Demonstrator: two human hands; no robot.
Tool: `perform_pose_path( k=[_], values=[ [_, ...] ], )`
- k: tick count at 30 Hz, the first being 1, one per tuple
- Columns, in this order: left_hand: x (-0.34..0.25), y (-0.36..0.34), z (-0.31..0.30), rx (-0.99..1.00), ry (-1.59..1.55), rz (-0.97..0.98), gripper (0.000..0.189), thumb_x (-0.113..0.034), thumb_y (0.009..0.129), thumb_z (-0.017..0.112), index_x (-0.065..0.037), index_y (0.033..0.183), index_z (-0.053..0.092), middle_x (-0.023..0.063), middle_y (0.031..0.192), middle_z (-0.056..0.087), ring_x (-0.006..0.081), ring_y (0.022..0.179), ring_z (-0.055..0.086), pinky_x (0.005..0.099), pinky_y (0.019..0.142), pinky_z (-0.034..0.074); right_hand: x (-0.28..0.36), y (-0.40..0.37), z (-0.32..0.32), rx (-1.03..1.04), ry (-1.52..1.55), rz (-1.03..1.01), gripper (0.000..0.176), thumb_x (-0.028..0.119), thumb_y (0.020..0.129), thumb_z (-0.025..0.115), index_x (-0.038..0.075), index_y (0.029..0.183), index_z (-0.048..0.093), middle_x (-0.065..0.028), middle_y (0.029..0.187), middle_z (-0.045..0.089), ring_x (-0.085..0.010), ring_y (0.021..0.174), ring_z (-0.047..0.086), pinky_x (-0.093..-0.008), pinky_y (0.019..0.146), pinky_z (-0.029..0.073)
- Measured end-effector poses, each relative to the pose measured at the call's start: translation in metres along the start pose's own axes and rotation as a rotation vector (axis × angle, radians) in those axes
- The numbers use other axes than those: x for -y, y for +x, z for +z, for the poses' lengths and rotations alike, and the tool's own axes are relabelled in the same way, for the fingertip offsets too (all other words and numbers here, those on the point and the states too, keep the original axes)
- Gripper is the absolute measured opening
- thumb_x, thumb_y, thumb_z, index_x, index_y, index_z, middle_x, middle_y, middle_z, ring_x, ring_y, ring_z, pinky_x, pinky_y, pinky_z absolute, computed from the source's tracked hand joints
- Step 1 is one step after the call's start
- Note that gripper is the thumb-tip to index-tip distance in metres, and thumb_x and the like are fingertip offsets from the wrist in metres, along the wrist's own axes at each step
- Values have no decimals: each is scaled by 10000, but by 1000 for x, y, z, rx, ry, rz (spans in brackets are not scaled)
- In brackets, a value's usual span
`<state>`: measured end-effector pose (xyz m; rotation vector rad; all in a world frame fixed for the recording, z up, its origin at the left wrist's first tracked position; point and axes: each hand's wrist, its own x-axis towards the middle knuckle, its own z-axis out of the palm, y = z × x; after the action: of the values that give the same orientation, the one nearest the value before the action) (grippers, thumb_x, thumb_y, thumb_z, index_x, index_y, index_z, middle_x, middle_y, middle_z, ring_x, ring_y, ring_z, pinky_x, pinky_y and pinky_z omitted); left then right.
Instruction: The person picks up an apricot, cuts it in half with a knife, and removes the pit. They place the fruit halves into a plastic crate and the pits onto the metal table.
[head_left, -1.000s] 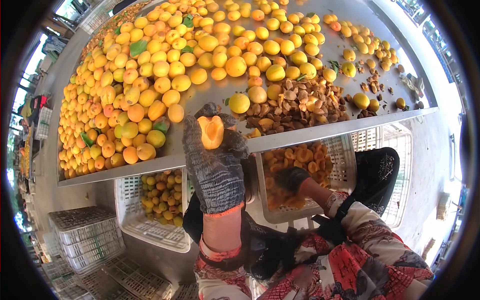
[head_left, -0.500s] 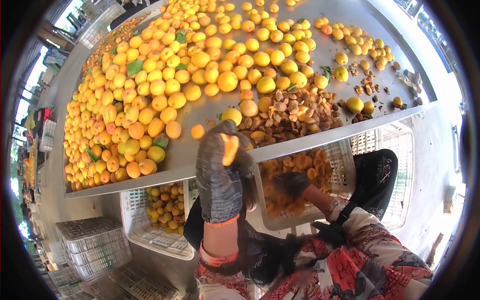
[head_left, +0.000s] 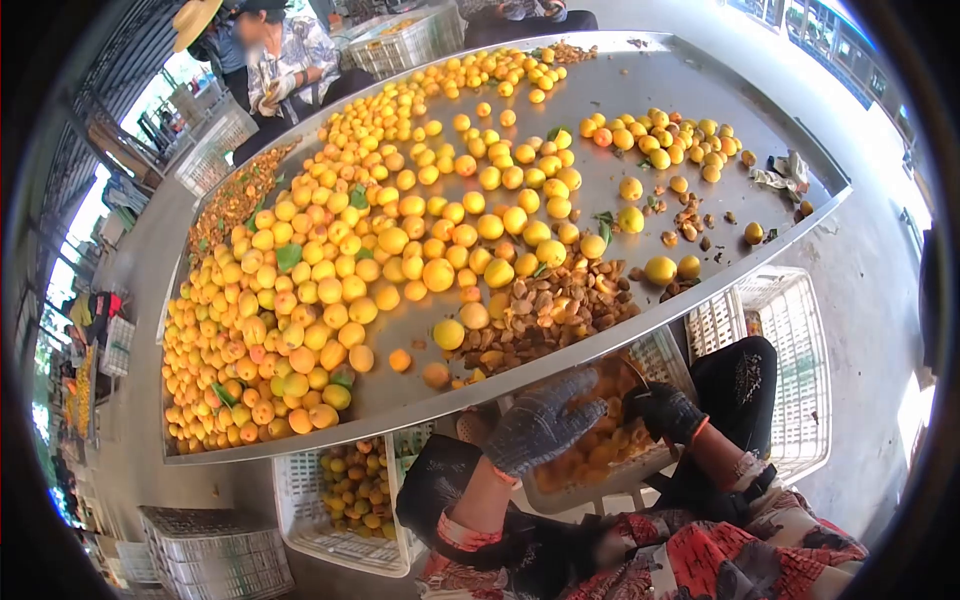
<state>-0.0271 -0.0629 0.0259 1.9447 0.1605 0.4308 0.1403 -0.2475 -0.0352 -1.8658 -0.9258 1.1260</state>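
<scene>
L hand (head_left: pixel 543 424) hovers part-open, seemingly empty, R hand (head_left: pixel 668 410) curled, grip unclear, by crate (head_left: pixel 668 356) w/ halved apricots (head_left: pixel 606 441); reaching whole apricots (head_left: pixel 437 274) needs clearing worktop's (head_left: pixel 700 85) near edge.

The left hand (head_left: pixel 545 425) seems open above apricot halves (head_left: pixel 612 442).

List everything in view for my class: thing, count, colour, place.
Table: one, silver, centre.
Apricots: many, yellow-orange, on table.
Leaves: several, green, among apricots.
Pits: heap, brown, table's near edge.
Rag: one, whitish, table's right end.
Baskets: at least three, white, near side.
Apricot halves: many, orange, middle basket.
Crates: one stack, white, lower left.
Co-workers: at least two, patterned clothes, beyond table.
Left hand: one, grey glove, by middle basket.
Right hand: one, dark glove, over middle basket.
</scene>
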Motion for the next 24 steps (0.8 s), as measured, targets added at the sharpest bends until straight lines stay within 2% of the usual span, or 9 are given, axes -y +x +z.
perform_pose_path(
  k=[6,10,12,13,15,17,21,22,24],
  values=[
    [-8,19,5,1,-544,-254,334,-163,811,604,-25,1104,523,107,981,585,207,860,582,294,696,494,73,-18,-35,-61,33,40,180,177,756,580,42,867,625,-4,708,611,-63,507,508,-200,452,404],
    [-7,33,-6,11,-244,-180,348,-143,830,582,-27,1148,502,70,989,580,145,847,578,242,667,491,74,-19,-52,32,1,212,141,116,735,585,39,848,619,-33,724,609,-133,584,549,-239,511,433],
    [9,41,-11,-105,339,432,351,-151,847,563,-23,1165,488,47,991,578,101,779,578,215,617,482,75,-28,-58,75,41,338,130,69,719,581,32,841,605,-56,744,607,-208,647,591,-278,562,467],
    [-2,43,-14,-114,344,434,351,-151,847,563,-23,1165,488,47,991,578,101,779,578,215,617,482,70,-34,-61,147,-152,131,130,68,731,582,18,848,605,-65,756,612,-188,663,595,-271,581,469],
    [-32,44,-22,-103,-717,-356,330,-164,852,555,-31,1148,496,56,986,585,107,711,582,216,593,476,73,-39,-68,227,-353,-88,131,68,744,583,5,856,605,-74,767,617,-167,679,599,-264,601,471],
    [-26,46,-23,-179,-770,-345,326,-177,856,546,-37,1147,497,52,972,590,106,681,579,218,582,475,86,-47,-71,124,94,18,164,93,774,592,10,911,622,-59,783,632,-115,721,589,-234,657,480],
    [-13,55,-32,-413,-873,-320,337,-233,872,510,-48,1153,495,58,954,601,117,623,573,229,549,474,140,-10,-85,37,37,-54,221,41,754,624,-5,967,588,-50,874,629,-123,762,585,-262,689,487],
    [-10,55,-34,-419,-870,-313,337,-233,872,510,-48,1153,495,58,954,601,117,623,573,229,549,474,129,9,-87,14,66,-209,221,56,760,628,10,972,589,-73,836,634,-114,746,588,-263,667,487],
    [-4,56,-38,-696,-921,-322,355,-279,877,483,-39,1138,500,78,950,605,130,622,580,245,531,479,147,42,-92,-124,-584,-662,230,92,771,626,14,982,581,-100,781,627,-130,711,598,-272,640,485]
  ],
)
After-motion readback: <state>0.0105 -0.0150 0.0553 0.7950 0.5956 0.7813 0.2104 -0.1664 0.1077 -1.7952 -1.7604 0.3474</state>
